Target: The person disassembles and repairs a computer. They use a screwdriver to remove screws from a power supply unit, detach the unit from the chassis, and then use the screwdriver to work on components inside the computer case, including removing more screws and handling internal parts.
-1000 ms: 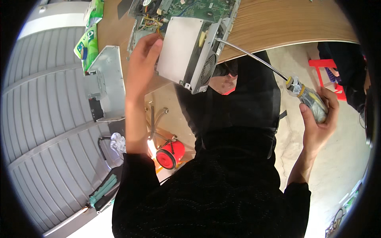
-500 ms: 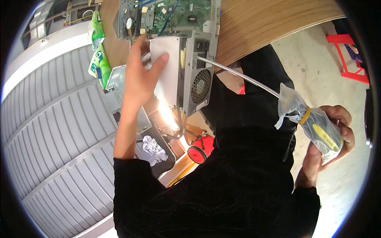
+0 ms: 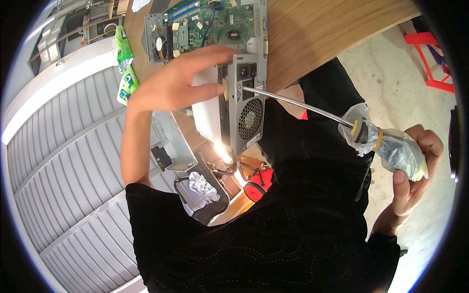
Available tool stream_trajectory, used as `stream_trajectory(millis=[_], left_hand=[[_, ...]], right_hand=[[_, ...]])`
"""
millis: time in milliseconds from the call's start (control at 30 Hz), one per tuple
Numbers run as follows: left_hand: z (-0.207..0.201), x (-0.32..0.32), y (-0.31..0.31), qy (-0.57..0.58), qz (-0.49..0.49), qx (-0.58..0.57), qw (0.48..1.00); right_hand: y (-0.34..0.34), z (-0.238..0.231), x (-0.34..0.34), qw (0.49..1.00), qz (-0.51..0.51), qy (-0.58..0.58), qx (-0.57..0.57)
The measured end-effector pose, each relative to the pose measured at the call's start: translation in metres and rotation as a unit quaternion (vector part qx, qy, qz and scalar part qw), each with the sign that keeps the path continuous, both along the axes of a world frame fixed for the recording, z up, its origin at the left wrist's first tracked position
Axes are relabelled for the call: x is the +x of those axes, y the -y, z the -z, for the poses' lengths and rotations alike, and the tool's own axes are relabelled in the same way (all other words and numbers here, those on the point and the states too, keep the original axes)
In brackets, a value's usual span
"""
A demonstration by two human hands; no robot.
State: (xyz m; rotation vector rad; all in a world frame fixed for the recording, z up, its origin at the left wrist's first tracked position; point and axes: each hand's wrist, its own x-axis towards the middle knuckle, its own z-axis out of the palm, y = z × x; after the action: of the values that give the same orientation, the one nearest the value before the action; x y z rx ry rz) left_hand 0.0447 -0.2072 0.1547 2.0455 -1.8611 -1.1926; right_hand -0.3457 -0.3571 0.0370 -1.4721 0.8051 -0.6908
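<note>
Brown tabletop (image 3: 317,34) holds up an open computer (image 3: 220,27). By its near edge, a long screwdriver (image 3: 356,129) meets the end of a metal box (image 3: 250,119). Fingers of the right hand (image 3: 413,195) curl around its handle through a clear bag (image 3: 395,149); those of the left hand (image 3: 171,80) spread wide over the box, gripping nothing. If the bag twists, the tip could slip. The screwdriver slants, tip left and far, handle right and near.

Count: two bare hands (image 3: 168,85); one long, steel-shafted, plastic-wrapped screwdriver (image 3: 337,120); one boxy silver power supply (image 3: 238,115); two green-and-white plastic packets (image 3: 128,84).
</note>
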Motion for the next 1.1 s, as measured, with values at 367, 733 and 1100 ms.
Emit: stream_trajectory(millis=[367, 733, 1100], left_hand=[[0.009, -0.014, -0.001, 0.054, -0.080, 0.016, 0.995], [0.004, -0.001, -0.018, 0.003, 0.018, 0.022, 1.000], [0.022, -0.084, -0.090, 0.157, -0.361, -0.009, 0.919]], right_hand=[[0.013, 0.004, 0.010, 0.991, -0.046, -0.112, -0.055], [-0.008, 0.013, -0.012, 0.988, -0.075, -0.094, 0.097], [0.008, 0.007, -0.058, 0.935, -0.334, -0.116, -0.026]])
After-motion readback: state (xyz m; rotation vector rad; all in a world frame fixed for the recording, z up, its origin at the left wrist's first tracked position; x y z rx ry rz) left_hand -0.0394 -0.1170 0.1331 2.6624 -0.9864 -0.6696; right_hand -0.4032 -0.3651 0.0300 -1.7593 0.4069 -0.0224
